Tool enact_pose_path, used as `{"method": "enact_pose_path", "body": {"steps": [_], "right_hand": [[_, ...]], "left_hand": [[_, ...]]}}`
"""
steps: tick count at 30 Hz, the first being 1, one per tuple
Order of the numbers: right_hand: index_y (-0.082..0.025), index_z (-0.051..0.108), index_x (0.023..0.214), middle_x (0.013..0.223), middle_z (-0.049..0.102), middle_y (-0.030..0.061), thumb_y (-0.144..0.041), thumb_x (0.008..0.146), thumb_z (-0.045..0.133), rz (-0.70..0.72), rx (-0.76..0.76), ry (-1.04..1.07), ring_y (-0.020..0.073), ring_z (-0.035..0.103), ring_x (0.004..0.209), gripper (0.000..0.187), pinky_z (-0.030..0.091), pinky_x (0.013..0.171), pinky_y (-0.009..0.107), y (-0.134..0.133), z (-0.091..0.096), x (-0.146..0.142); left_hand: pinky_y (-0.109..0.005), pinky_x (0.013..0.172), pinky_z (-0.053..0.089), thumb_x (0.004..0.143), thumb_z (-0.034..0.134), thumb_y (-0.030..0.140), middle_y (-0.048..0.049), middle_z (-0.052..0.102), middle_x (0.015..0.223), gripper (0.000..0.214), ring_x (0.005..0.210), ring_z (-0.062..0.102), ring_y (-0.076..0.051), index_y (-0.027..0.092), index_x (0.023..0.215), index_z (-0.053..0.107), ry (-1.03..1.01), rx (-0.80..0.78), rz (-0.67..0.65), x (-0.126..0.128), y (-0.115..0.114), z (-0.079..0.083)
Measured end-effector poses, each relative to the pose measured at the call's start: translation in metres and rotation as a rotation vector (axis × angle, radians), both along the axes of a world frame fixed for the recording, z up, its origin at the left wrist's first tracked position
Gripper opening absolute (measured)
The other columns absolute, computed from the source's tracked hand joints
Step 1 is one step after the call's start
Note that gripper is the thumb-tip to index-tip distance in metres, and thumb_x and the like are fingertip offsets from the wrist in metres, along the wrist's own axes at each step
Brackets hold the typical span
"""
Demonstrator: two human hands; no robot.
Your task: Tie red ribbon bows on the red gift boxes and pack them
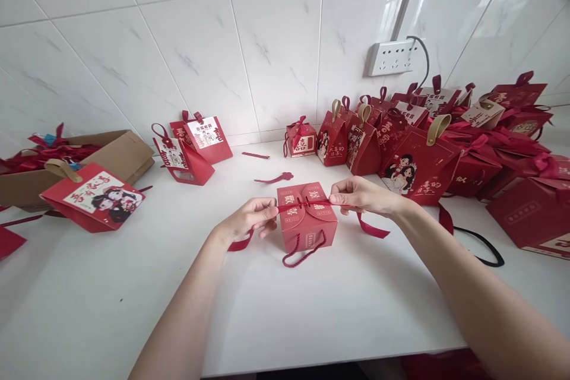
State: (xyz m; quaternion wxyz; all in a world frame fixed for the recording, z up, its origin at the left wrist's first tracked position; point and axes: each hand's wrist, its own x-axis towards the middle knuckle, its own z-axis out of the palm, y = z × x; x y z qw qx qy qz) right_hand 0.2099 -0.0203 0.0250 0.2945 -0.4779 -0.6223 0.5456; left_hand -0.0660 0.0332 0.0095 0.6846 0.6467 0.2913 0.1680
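A red gift box (307, 222) with pale printed characters stands on the white table before me, its rounded top flaps folded together. A twisted rope handle (305, 258) droops down its near side. Across the top runs a dark red ribbon (374, 229), crossed at the middle and stretched out to both sides. My left hand (249, 218) pinches the ribbon at the box's left edge, a loose end hanging below the fingers. At the right edge my right hand (358, 195) pinches the other side, and its tail trails onto the table.
Many finished red gift boxes (414, 160) crowd the right side. A cardboard carton (129, 157) of red ribbons stands at the left, near upright red boxes (189, 160). Two short strap pieces (274, 177) lie behind my box. A socket strip (394, 58) hangs on the tiled wall.
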Motion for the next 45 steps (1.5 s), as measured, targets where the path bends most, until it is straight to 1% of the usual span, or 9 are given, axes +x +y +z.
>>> {"method": "enact_pose_path", "body": {"steps": [5, 10, 14, 16, 23, 27, 31, 36, 45], "right_hand": [[-0.016, 0.056, 0.062, 0.058, 0.045, -0.0022, -0.049, 0.076, 0.065, 0.091, 0.05, 0.025, 0.0082, 0.037, 0.053, 0.037, 0.029, 0.052, 0.026, -0.009, 0.005, 0.006], [-0.018, 0.064, 0.067, 0.074, 0.056, 0.0023, -0.041, 0.075, 0.069, 0.069, 0.174, 0.225, 0.0158, 0.052, 0.073, 0.025, 0.041, 0.071, 0.032, -0.018, 0.013, 0.003], [-0.02, 0.071, 0.07, 0.118, 0.059, 0.0074, -0.036, 0.072, 0.073, 0.015, 0.227, 0.3, 0.0251, 0.058, 0.101, 0.016, 0.045, 0.082, 0.037, -0.024, 0.015, -0.004], [-0.02, 0.072, 0.069, 0.126, 0.057, 0.0081, -0.036, 0.072, 0.073, -0.013, 0.233, 0.298, 0.0275, 0.059, 0.103, 0.016, 0.048, 0.08, 0.038, -0.026, 0.014, -0.008], [-0.018, 0.075, 0.082, 0.089, 0.073, 0.0073, -0.039, 0.072, 0.072, -0.13, 0.25, 0.251, 0.0221, 0.066, 0.082, 0.023, 0.051, 0.071, 0.032, -0.027, 0.008, -0.032], [-0.018, 0.076, 0.086, 0.085, 0.074, 0.0053, -0.04, 0.07, 0.072, -0.228, 0.277, 0.202, 0.0192, 0.066, 0.073, 0.027, 0.051, 0.064, 0.028, -0.025, 0.003, -0.042], [-0.019, 0.076, 0.087, 0.086, 0.073, 0.0043, -0.038, 0.073, 0.069, -0.256, 0.34, 0.182, 0.0171, 0.065, 0.073, 0.025, 0.051, 0.064, 0.026, -0.025, 0.0, -0.045], [-0.017, 0.073, 0.084, 0.085, 0.072, 0.0045, -0.036, 0.077, 0.066, -0.231, 0.441, 0.159, 0.0152, 0.065, 0.073, 0.022, 0.051, 0.066, 0.026, -0.026, -0.003, -0.048], [-0.018, 0.073, 0.088, 0.089, 0.072, 0.0046, -0.037, 0.08, 0.061, -0.219, 0.461, 0.024, 0.0175, 0.065, 0.079, 0.024, 0.05, 0.07, 0.027, -0.026, -0.001, -0.049]], "left_hand": [[-0.024, 0.056, 0.036, 0.074, 0.066, 0.042, 0.0017, 0.052, 0.057, 0.03, 0.052, 0.05, -0.01, 0.015, 0.066, 0.054, -0.034, 0.004, 0.016, 0.006, -0.005, 0.0], [-0.025, 0.058, 0.036, 0.073, 0.064, 0.036, 0.0036, 0.046, 0.05, 0.026, 0.051, 0.048, -0.01, 0.016, 0.061, 0.052, -0.033, 0.007, 0.016, 0.012, -0.011, 0.003], [-0.025, 0.059, 0.037, 0.072, 0.062, 0.034, 0.0063, 0.037, 0.042, 0.027, 0.048, 0.046, -0.01, 0.017, 0.055, 0.048, -0.05, 0.018, -0.014, 0.017, -0.015, 0.005], [-0.025, 0.058, 0.036, 0.072, 0.061, 0.033, 0.0072, 0.035, 0.041, 0.028, 0.047, 0.044, -0.009, 0.018, 0.054, 0.045, -0.05, 0.031, -0.025, 0.02, -0.017, 0.006], [-0.023, 0.056, 0.035, 0.074, 0.059, 0.03, 0.0082, 0.034, 0.041, 0.026, 0.046, 0.041, -0.008, 0.017, 0.055, 0.045, -0.055, 0.016, -0.041, 0.024, -0.019, 0.004], [-0.023, 0.055, 0.034, 0.076, 0.058, 0.031, 0.0069, 0.037, 0.043, 0.03, 0.048, 0.04, -0.008, 0.017, 0.054, 0.043, -0.037, 0.072, -0.027, 0.024, -0.019, 0.005], [-0.025, 0.058, 0.034, 0.079, 0.056, 0.031, 0.0035, 0.042, 0.058, 0.026, 0.057, 0.041, -0.01, 0.017, 0.059, 0.047, -0.02, 0.351, 0.139, 0.03, -0.028, 0.013], [-0.033, 0.093, 0.035, 0.077, 0.058, 0.028, -0.0052, 0.058, 0.101, 0.019, 0.106, 0.047, -0.021, 0.018, 0.062, 0.054, 0.031, 0.746, 0.265, 0.037, -0.04, 0.02], [-0.031, 0.08, 0.041, 0.077, 0.057, 0.025, -0.006, 0.063, 0.092, 0.022, 0.092, 0.056, -0.02, 0.017, 0.058, 0.047, -0.017, 0.571, 0.203, 0.029, -0.032, 0.018]]}}
